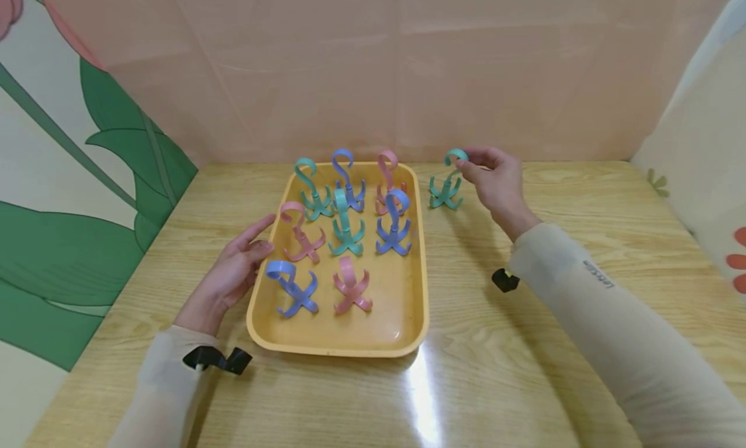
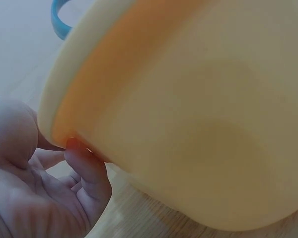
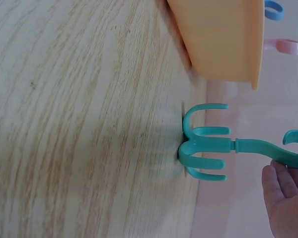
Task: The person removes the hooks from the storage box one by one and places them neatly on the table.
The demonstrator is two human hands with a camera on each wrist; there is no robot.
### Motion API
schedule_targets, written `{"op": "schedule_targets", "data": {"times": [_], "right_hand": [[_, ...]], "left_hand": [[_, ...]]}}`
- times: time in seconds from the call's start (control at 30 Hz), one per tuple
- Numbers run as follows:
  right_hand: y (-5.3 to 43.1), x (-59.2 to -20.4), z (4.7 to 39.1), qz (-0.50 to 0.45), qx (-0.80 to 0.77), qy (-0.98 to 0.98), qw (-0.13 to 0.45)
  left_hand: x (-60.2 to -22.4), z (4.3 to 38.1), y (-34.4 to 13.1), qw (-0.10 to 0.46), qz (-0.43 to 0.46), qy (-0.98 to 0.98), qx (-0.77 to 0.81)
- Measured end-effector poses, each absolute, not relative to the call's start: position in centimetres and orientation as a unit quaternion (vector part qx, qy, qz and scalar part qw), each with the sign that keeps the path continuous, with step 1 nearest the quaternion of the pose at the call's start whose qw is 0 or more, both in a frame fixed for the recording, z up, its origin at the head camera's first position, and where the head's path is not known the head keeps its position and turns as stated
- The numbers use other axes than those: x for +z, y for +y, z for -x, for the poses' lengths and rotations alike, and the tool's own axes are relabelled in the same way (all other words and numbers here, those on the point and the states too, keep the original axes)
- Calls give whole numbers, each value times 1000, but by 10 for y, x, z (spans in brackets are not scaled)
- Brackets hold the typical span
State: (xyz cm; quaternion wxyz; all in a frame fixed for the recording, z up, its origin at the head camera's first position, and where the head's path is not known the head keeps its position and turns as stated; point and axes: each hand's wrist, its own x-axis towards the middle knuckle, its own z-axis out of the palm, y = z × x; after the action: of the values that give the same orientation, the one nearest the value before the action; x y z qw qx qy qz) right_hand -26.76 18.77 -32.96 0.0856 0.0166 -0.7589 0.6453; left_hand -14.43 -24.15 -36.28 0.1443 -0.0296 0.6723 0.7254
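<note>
Left hand [image 1: 233,273]: fingers gripping the edge of the yellow tray [image 1: 402,305]
Right hand [image 1: 498,186]: fingers pinching a green hook [image 1: 446,194] beside the tray

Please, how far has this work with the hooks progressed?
If this is loading, eight teal, blue and pink four-pronged plastic hooks already resting in the yellow, rounded rectangular plastic tray look done. In hand: the right hand pinches another teal four-pronged plastic hook outside it; the left hand touches the tray's side. Left: probably only placing that hook in the bare near-right space. Unloading is also possible.
</note>
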Motion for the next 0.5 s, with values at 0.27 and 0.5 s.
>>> {"op": "schedule_targets", "data": {"times": [0.27,0.5], "right_hand": [[187,-328,269,-14,640,-765,74],[190,-328,271,-11,623,-779,69]], "left_hand": [[-362,144,-241,143,29,673,725],[-362,144,-241,143,29,672,726]]}}
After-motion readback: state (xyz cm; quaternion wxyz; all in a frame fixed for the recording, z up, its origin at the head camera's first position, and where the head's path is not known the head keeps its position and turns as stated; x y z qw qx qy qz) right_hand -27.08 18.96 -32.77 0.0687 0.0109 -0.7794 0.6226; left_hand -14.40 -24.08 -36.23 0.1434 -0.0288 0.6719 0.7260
